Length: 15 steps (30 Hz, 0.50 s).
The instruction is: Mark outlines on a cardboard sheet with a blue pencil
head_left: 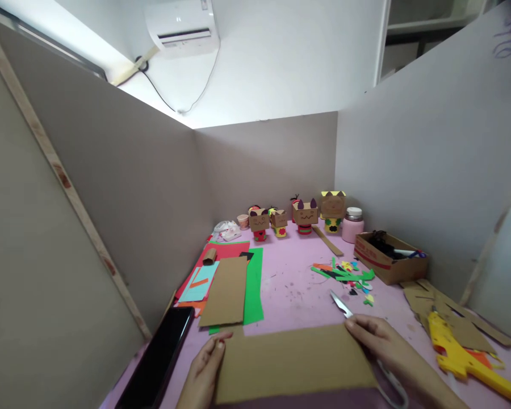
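Note:
A rectangular piece of brown cardboard point(293, 363) is held up near the front of the table between both hands. My left hand point(205, 366) pinches its left edge, thumb on the near face. At its upper right corner, my right hand point(378, 338) is closed on the cardboard. A pair of scissors point(340, 304) passes beneath my right hand, blades pointing away and one handle showing below; whether they touch the hand I cannot tell. Beyond my left hand, another cardboard sheet point(226, 289) lies on green paper point(254, 289).
A black phone point(157, 355) lies at the left edge. To the right are a yellow glue gun point(455, 346), cardboard scraps point(421, 301) and a cardboard box point(387, 264). Colored paper scraps point(344, 272) lie mid-right. Several cardboard-headed figures point(305, 216) and a pink jar point(352, 227) stand at the back.

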Motion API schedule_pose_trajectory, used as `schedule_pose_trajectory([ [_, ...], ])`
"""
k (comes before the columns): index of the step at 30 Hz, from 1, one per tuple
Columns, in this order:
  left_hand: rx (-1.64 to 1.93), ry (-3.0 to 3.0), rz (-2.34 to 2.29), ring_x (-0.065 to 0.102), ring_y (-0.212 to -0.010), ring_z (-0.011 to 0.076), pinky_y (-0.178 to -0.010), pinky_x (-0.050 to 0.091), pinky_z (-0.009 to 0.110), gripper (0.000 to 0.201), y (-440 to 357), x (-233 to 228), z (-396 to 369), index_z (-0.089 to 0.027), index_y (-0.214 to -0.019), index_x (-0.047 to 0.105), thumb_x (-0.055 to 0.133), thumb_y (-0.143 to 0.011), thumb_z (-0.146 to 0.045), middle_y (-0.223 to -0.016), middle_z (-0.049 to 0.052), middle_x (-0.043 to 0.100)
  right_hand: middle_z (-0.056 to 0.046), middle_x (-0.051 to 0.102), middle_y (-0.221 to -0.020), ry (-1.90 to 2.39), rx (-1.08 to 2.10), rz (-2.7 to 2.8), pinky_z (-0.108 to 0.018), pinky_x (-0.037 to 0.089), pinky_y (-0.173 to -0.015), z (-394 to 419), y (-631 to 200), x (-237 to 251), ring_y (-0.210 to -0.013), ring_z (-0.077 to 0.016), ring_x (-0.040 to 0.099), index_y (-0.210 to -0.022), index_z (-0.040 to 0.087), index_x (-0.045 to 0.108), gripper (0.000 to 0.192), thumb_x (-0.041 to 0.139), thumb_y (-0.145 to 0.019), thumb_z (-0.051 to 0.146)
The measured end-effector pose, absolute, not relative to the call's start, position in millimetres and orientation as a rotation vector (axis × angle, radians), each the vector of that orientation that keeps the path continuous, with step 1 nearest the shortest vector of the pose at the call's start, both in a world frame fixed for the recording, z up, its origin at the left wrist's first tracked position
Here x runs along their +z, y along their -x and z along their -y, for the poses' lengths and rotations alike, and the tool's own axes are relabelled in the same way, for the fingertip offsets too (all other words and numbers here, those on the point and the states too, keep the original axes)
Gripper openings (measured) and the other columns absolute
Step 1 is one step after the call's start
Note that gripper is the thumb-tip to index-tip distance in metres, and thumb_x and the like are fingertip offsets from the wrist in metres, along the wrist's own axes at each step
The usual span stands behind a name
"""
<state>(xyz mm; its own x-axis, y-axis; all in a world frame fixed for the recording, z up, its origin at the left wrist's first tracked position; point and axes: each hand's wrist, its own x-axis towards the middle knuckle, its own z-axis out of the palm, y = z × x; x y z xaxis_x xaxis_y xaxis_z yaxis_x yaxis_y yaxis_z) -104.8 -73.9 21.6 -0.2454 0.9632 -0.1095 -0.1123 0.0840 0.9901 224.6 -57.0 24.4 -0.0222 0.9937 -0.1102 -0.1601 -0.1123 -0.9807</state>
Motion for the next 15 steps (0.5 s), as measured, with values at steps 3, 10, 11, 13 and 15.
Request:
schedule_pose_trajectory([
  [3, 1.319, -0.959, -1.358, 0.063, -0.076, 0.0227, -0.067, 0.047, 0.029, 0.052, 107.3, 18.2, 81.8, -0.021, -0.088, 0.069, 0.079, -0.053, -0.059, -0.078, 0.001, 0.07, 0.007, 0.043, -0.041, 1.283, 1.401, 1.167, -0.021, 0.021, -0.038, 80.2, -234.0, 12.1, -0.035, -0.0071, 0.035, -0.051, 0.018, 0.06, 0.041, 0.078, -0.06, 0.053],
  [10, 1.254, -0.974, -1.407, 0.057, -0.064, 0.0192, -0.058, 0.041, 0.025, 0.045, 96.0, 13.4, 99.2, -0.021, -0.084, 0.064, 0.077, -0.057, -0.055, -0.068, -0.002, 0.063, 0.003, 0.051, -0.05, 1.345, 1.348, 1.269, -0.025, 0.031, -0.046, 114.4, -248.3, -18.6, -0.046, -0.0127, 0.044, -0.059, 0.02, 0.064, 0.034, 0.068, -0.074, 0.05],
  [11, 1.258, -0.969, -1.424, 0.057, -0.065, 0.0195, -0.059, 0.041, 0.024, 0.045, 95.5, 13.4, 100.5, -0.021, -0.085, 0.064, 0.076, -0.058, -0.054, -0.069, -0.002, 0.064, 0.001, 0.056, -0.054, 1.401, 1.239, 1.304, -0.026, 0.035, -0.049, 114.8, -251.8, -19.4, -0.05, -0.0152, 0.049, -0.063, 0.021, 0.066, 0.032, 0.065, -0.076, 0.05],
  [13, 1.267, -0.958, -1.446, 0.056, -0.068, 0.02, -0.059, 0.041, 0.024, 0.045, 95.7, 14.0, 102.1, -0.02, -0.085, 0.065, 0.075, -0.058, -0.055, -0.07, -0.002, 0.064, -0.004, 0.068, -0.074, 1.543, 0.884, 1.364, -0.03, 0.044, -0.065, 113.2, -259.9, -20.2, -0.07, -0.0228, 0.06, -0.079, 0.023, 0.071, 0.028, 0.062, -0.077, 0.049],
  [15, 1.273, -0.956, -1.451, 0.056, -0.069, 0.0202, -0.06, 0.042, 0.024, 0.048, 96.6, 15.5, 102.2, -0.02, -0.085, 0.066, 0.075, -0.056, -0.057, -0.071, -0.001, 0.065, -0.009, 0.069, -0.101, 1.679, 0.456, 1.459, -0.036, 0.044, -0.082, 109.9, -267.2, -21.9, -0.095, -0.0295, 0.06, -0.1, 0.022, 0.07, 0.033, 0.058, -0.079, 0.045],
])
